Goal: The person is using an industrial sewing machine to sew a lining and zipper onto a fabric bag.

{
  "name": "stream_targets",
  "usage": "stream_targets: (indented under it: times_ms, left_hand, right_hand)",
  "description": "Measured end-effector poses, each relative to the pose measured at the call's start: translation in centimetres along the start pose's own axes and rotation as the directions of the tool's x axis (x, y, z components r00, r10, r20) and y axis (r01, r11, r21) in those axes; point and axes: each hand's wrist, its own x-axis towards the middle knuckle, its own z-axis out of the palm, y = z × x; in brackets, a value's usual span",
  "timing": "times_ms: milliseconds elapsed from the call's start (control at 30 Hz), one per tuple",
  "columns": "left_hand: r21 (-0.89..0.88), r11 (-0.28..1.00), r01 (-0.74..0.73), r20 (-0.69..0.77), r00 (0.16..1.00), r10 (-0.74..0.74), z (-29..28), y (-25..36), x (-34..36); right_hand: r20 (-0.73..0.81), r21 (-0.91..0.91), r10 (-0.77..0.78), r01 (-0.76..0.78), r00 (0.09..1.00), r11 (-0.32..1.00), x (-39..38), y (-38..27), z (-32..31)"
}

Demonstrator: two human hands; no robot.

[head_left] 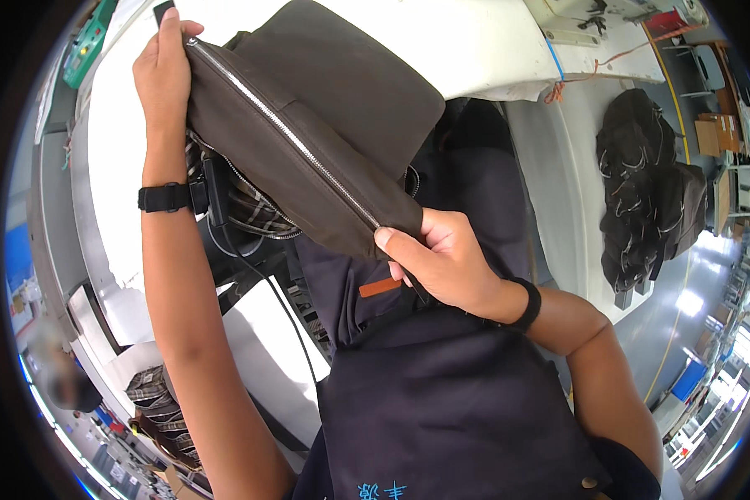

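Observation:
A dark brown fabric bag (350, 92) stretches between my hands, with a long silver zipper (283, 129) running diagonally across it. My left hand (168, 71) is closed on the bag's upper left end, and a short black strap end pokes out above its fingers. At the lower right end of the zipper, my right hand (442, 258) pinches the fabric between thumb and fingers. Plaid lining (254, 207) shows beneath the bag's left edge, beside a second zipper. An orange-brown tab (380, 287) lies just below my right hand.
A white work surface (492, 50) lies behind the bag. Dark bags (642, 183) are piled at the right. Folded plaid pieces (154, 400) sit at lower left, near a white sheet (267, 333). A black cable (287, 308) runs down from my left wrist.

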Motion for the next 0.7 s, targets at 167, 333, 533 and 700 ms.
stream_targets:
  times_ms: [167, 333, 533, 700]
  left_hand:
    - [0.1, 0.994, -0.033, -0.14, 0.989, 0.047, 0.0, 1.2, -0.6]
    - [0.073, 0.997, -0.006, -0.131, 0.991, 0.016, -0.1, 0.8, -0.8]
    - [0.038, 0.999, -0.005, -0.076, 0.997, 0.008, -0.3, 0.2, -0.6]
    - [0.139, 0.99, -0.014, 0.0, 1.0, 0.014, -3.6, 0.1, -0.3]
  right_hand:
    - [-0.137, -0.027, -0.011, 0.007, 0.99, 1.0, 2.0, -0.1, -1.5]
    - [-0.001, 0.018, 0.076, -0.076, 0.997, 0.997, 1.2, -0.6, -2.1]
    - [0.068, 0.048, 0.046, -0.049, 0.997, 0.998, -0.2, 0.0, -3.8]
    - [0.179, -0.024, 0.022, -0.018, 0.984, 1.0, -0.7, -0.7, -2.8]
